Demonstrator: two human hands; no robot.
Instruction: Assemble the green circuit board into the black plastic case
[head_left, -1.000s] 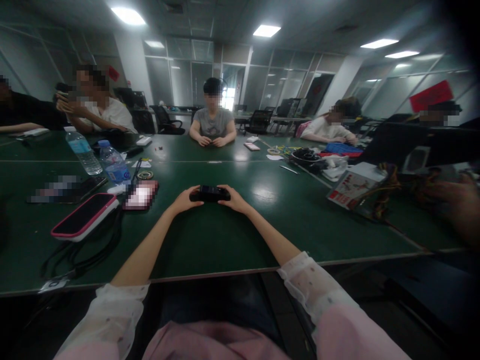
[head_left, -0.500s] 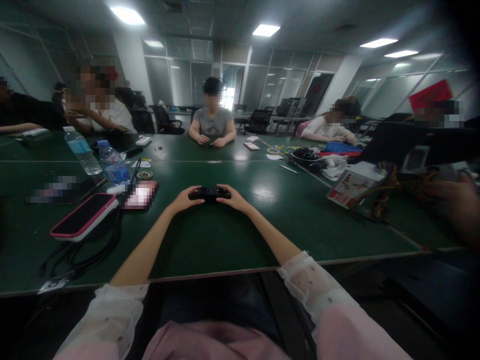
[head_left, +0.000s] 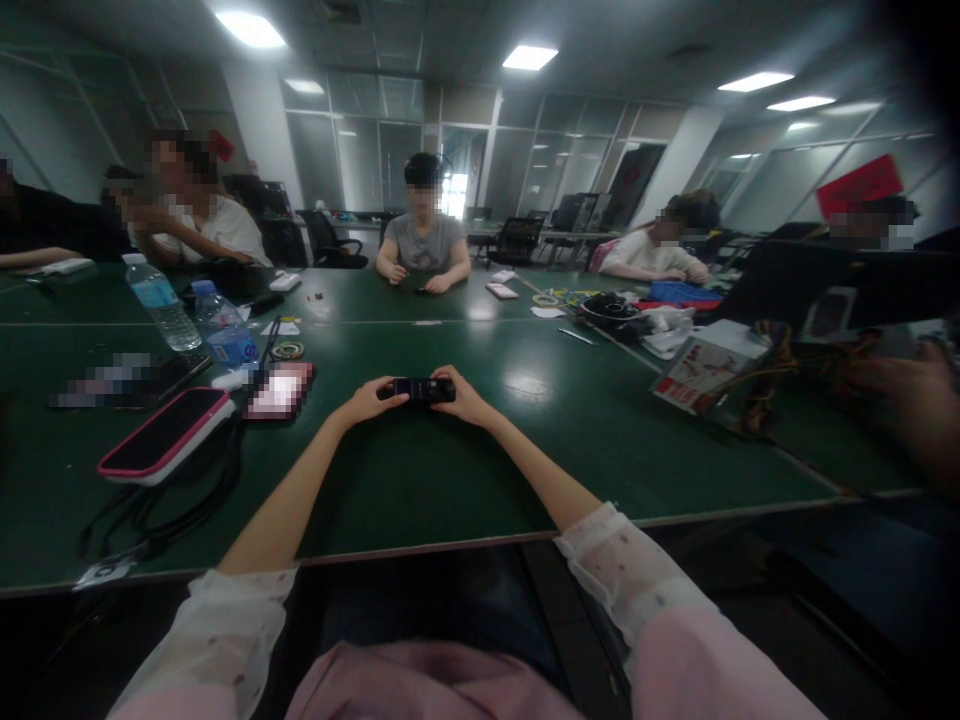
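Note:
A small black device (head_left: 424,389) with a dark, screen-like face is held sideways over the green table (head_left: 420,480), in the middle of the head view. My left hand (head_left: 373,398) grips its left end, the thumb along the near side. Around its right end are the fingers and thumb of my right hand (head_left: 463,398). Both forearms reach in from the near table edge. Whether the device touches the table, I cannot tell.
Two water bottles (head_left: 223,328), a pink-edged white case (head_left: 166,436), a blurred phone (head_left: 279,390) and black cables lie at left. A printed box (head_left: 707,366) with wires stands at right. Across the table sits a person in grey (head_left: 425,245); others sit left and right.
The device has tilted, so more of its face shows. My right hand has shifted slightly at its end. The person across the table has moved a hand.

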